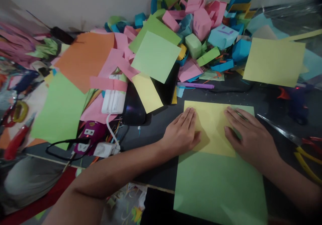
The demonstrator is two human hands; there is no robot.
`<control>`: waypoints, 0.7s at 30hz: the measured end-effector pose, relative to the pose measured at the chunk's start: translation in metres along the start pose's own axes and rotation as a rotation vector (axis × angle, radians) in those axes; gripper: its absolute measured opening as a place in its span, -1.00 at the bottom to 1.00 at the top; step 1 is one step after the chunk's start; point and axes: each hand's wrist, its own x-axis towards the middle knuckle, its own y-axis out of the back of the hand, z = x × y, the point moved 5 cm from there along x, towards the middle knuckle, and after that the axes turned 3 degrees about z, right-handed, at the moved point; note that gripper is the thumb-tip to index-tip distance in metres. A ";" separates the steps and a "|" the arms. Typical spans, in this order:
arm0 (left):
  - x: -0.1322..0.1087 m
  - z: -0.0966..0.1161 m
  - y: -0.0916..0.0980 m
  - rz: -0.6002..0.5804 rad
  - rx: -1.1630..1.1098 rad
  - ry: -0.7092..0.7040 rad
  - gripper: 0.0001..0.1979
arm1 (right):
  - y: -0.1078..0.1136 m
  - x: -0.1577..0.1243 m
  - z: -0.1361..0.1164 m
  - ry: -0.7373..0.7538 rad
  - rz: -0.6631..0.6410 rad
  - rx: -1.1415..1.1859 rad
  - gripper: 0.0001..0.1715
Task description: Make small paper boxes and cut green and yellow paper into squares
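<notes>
A yellow paper sheet (pixel 211 131) lies on top of a larger green paper sheet (pixel 218 188), near its far end. The green sheet reaches over the table's near edge. My left hand (pixel 182 131) rests flat on the yellow sheet's left side, fingers stretched out and together. On the right, my right hand (pixel 248 134) lies with fingers extended across the yellow sheet's right edge and the green paper beside it. Neither hand grips anything. Scissors (pixel 284 131) with red and yellow handles lie to the right of my right hand.
Folded paper pieces (pixel 201 23) in several colours heap up at the back. A purple pen (pixel 196 85), a dark phone (pixel 133 104), a white power bank (pixel 114 97) and a purple power strip (pixel 89 137) lie leftward. A glue gun (pixel 297 101) stands at right.
</notes>
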 end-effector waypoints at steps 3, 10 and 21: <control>0.001 0.001 0.001 0.023 0.021 -0.009 -0.44 | 0.000 0.000 0.000 -0.017 0.002 0.014 -0.29; -0.001 0.000 -0.004 -0.020 -0.011 0.006 -0.43 | 0.000 0.000 -0.001 -0.013 0.008 0.016 -0.26; -0.001 0.004 -0.003 -0.013 0.024 0.013 -0.45 | -0.001 0.000 0.000 -0.018 0.002 0.041 -0.27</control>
